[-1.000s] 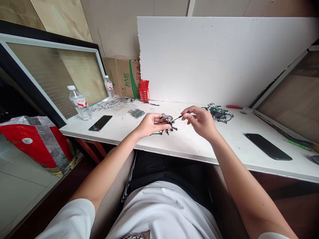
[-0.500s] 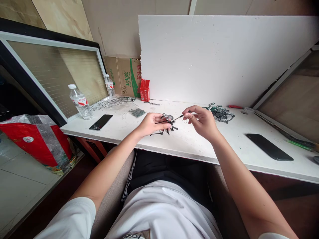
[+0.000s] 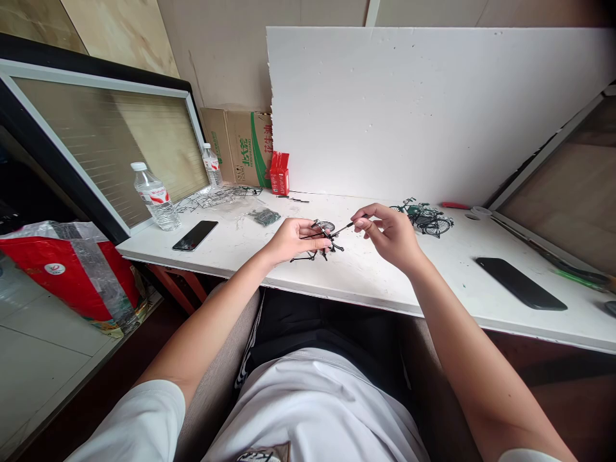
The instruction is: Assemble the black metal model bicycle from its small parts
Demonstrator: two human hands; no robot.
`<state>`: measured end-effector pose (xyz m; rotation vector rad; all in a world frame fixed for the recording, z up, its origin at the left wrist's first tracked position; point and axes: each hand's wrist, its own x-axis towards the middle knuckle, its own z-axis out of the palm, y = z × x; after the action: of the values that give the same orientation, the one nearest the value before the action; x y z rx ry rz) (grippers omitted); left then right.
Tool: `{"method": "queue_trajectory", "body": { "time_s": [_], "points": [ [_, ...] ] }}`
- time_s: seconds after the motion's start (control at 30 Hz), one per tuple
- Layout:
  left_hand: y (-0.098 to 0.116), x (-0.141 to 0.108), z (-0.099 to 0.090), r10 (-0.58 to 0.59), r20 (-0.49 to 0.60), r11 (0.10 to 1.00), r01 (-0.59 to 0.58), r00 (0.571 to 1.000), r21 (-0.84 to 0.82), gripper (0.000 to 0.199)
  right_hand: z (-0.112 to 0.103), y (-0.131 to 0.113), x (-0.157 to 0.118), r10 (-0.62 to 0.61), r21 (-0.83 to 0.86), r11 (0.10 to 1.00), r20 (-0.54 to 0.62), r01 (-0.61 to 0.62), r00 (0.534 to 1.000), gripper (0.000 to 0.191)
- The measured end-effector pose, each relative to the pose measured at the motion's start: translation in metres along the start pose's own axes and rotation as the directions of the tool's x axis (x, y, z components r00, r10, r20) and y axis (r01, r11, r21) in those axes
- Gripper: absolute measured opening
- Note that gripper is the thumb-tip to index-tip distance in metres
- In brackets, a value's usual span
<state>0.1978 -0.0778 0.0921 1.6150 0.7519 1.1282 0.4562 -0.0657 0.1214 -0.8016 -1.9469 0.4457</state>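
Note:
Above the front part of the white table, my left hand (image 3: 294, 241) is closed on a small black model bicycle frame (image 3: 335, 246). Thin black bars stick out past the fingers, and a spoked wheel (image 3: 326, 226) shows just behind the fingertips. In my right hand (image 3: 387, 232) a slim screwdriver (image 3: 347, 226) is pinched between thumb and fingers, with its dark handle partly hidden. The metal shaft slants down to the left, and its tip meets the frame close to my left fingertips. Whether the tip sits in a screw is too small to tell.
Assembled model bicycles (image 3: 426, 218) stand behind my right hand. A phone (image 3: 195, 235), a water bottle (image 3: 156, 197), a bag of small parts (image 3: 265, 217) and black parts sprues (image 3: 224, 196) lie to the left. A dark phone-like slab (image 3: 520, 284) is at right; a red box (image 3: 280, 173) stands behind.

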Motion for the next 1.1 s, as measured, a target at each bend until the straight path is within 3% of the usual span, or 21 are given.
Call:
{"method": "queue_trajectory", "body": {
  "time_s": [0.27, 0.83, 1.1],
  "points": [
    [0.0058, -0.0023, 0.0029, -0.006, 0.009, 1.000, 0.005, 1.000, 0.022, 0.051, 0.0005, -0.0015, -0.0004, 0.000, -0.016, 1.000, 0.002, 0.000, 1.000, 0.045],
    [0.0007, -0.0011, 0.0016, -0.005, 0.044, 0.999, 0.007, 0.999, -0.031, 0.052, 0.0039, 0.0011, -0.0010, 0.003, 0.120, 0.993, 0.001, -0.003, 1.000, 0.047],
    [-0.0028, 0.0003, -0.0003, -0.005, 0.035, 1.000, 0.005, 0.999, -0.019, 0.054, 0.0031, -0.0030, -0.0015, 0.012, 0.064, 0.998, -0.004, -0.012, 1.000, 0.050]
  ]
}}
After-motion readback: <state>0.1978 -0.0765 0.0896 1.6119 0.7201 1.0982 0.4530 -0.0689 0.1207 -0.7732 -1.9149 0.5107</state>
